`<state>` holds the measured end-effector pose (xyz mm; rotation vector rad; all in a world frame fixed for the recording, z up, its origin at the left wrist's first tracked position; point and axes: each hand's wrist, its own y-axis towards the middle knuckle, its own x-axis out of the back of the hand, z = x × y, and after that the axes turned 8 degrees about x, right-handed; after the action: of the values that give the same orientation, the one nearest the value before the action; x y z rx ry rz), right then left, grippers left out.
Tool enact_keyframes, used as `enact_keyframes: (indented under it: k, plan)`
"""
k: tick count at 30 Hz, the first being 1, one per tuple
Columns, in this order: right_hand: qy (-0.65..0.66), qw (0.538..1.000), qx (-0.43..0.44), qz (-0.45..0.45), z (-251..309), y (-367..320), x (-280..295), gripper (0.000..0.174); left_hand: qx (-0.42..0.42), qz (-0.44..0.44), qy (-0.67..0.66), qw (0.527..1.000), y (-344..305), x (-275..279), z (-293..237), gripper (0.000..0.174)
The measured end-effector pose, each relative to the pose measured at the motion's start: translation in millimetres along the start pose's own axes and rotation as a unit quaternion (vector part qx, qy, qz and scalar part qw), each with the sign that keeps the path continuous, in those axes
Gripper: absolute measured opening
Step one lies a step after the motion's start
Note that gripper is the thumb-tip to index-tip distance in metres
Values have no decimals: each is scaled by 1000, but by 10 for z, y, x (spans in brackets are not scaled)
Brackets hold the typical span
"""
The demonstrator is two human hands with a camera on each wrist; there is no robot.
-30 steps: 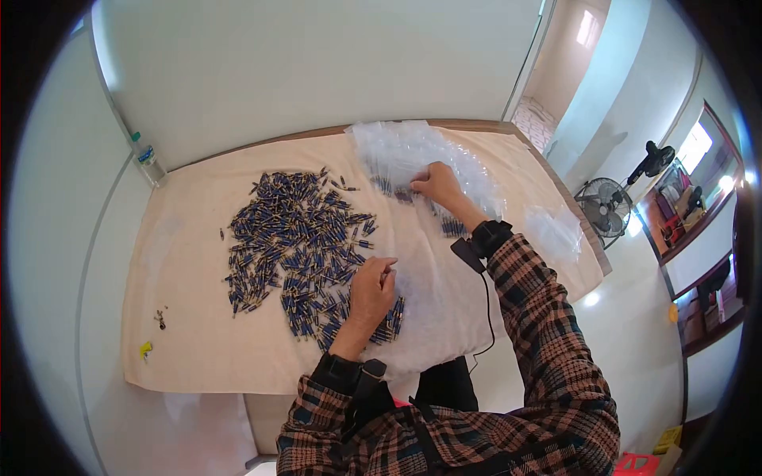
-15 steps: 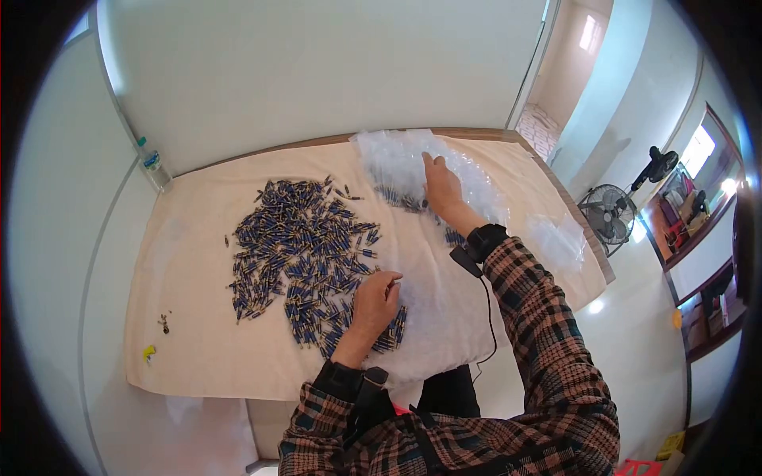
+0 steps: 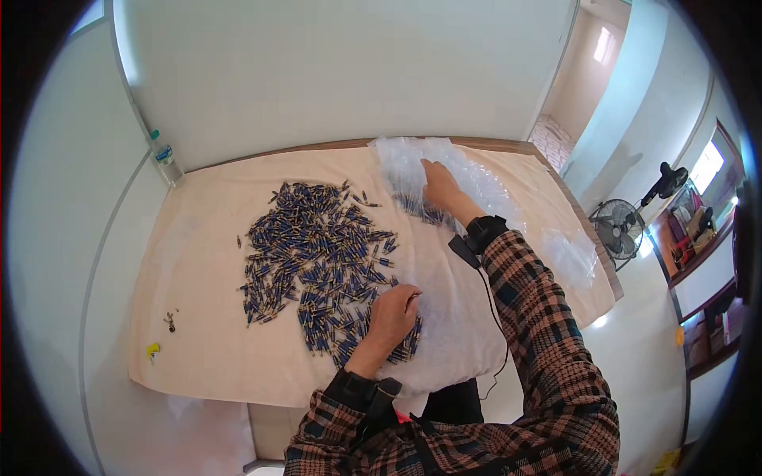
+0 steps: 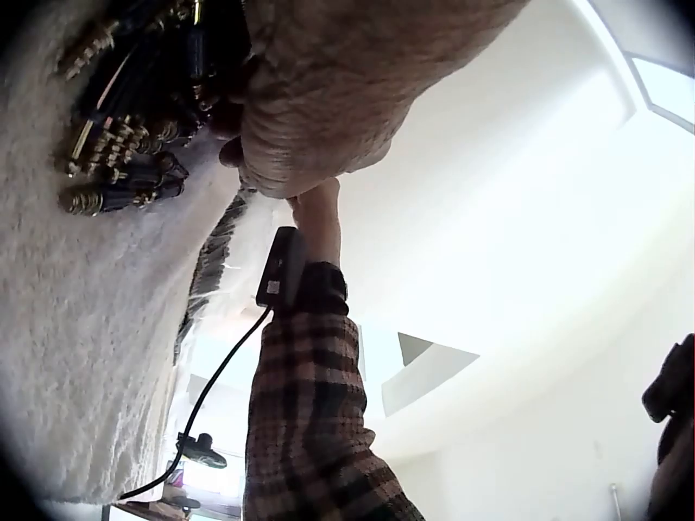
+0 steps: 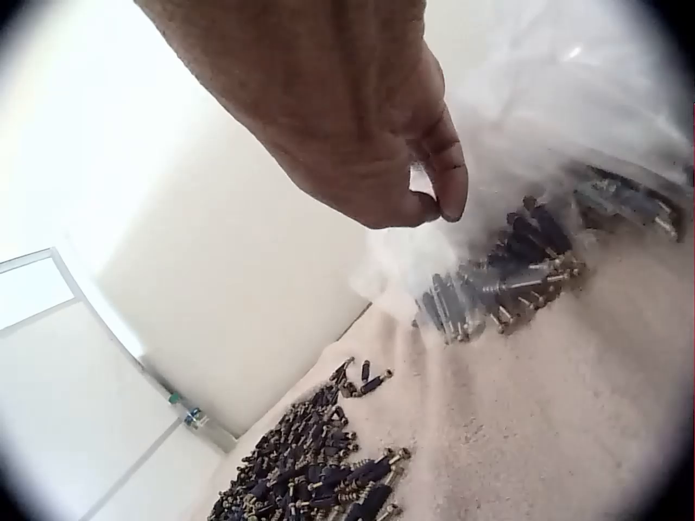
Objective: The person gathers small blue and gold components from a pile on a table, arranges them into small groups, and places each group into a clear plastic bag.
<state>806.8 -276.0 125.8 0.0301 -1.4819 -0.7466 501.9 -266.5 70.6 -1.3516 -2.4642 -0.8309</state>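
Note:
A heap of small dark-blue plugs (image 3: 317, 230) with gold metal ends covers the middle of the cloth. My left hand (image 3: 391, 317) is at the heap's near right edge, fingers bent; its fingertips are mostly hidden, and I cannot tell whether they hold a plug. In the left wrist view, loose plugs (image 4: 130, 163) with coiled metal ends lie beside those fingers. Farther back, my right hand (image 3: 444, 190) is over overlapping clear plastic bags (image 3: 484, 178). Its thumb and forefinger meet at the plastic in the right wrist view, pinching a bag. Plugs (image 5: 510, 271) fill the bags' lower ends.
More clear plastic (image 3: 456, 325) lies right of my left hand, and more bags (image 3: 571, 258) at the table's right. A water bottle (image 3: 165, 159) stands at the left wall. A yellow item (image 3: 153, 350) lies front left. A black cable (image 3: 500, 317) hangs from the right wrist camera.
My right hand has moved from the bags' lower ends up over the plastic, uncovering the plugs inside. The left hand stays by the heap, its fingers slightly more bent.

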Motion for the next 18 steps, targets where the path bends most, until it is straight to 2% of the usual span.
enact_keyframes:
  k: [2,6,10,15,18]
  plan:
    - [-41,999,-31,14,-61,82,-62,33,-2,-2,1,1000,-8,0,-11,13]
    - [-37,999,12,-1,-144,162,-170,19,-5,1,6,1000,-11,3,-40,14]
    - [-15,997,26,-70,-59,177,-182,13,6,12,15,1000,-13,18,-54,13]
    - [-22,996,68,-59,-157,279,-268,10,10,17,14,1000,-6,9,-43,12]
    - [25,998,61,0,-142,328,-214,15,7,18,18,1000,2,18,-58,12]
